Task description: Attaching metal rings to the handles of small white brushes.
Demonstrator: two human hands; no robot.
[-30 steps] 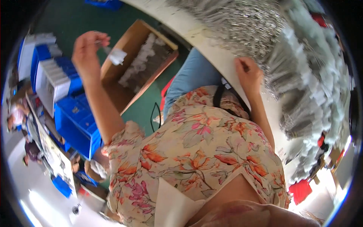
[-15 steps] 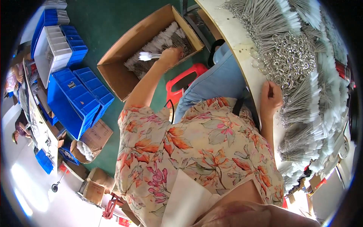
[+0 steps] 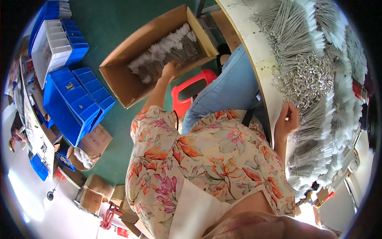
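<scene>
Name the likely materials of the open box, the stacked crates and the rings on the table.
Open box: brown corrugated cardboard, matte, with folded flaps. Stacked crates: probably moulded plastic, uniform blue, ribbed dividers. Rings: apparently metal, silvery and shiny.

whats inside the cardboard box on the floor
The cardboard box holds a pile of thin grey pieces with white tags, lying lengthwise. The left hand reaches in at the near end and covers some. Whatever is under the pile, including the box bottom there, is hidden.
</scene>
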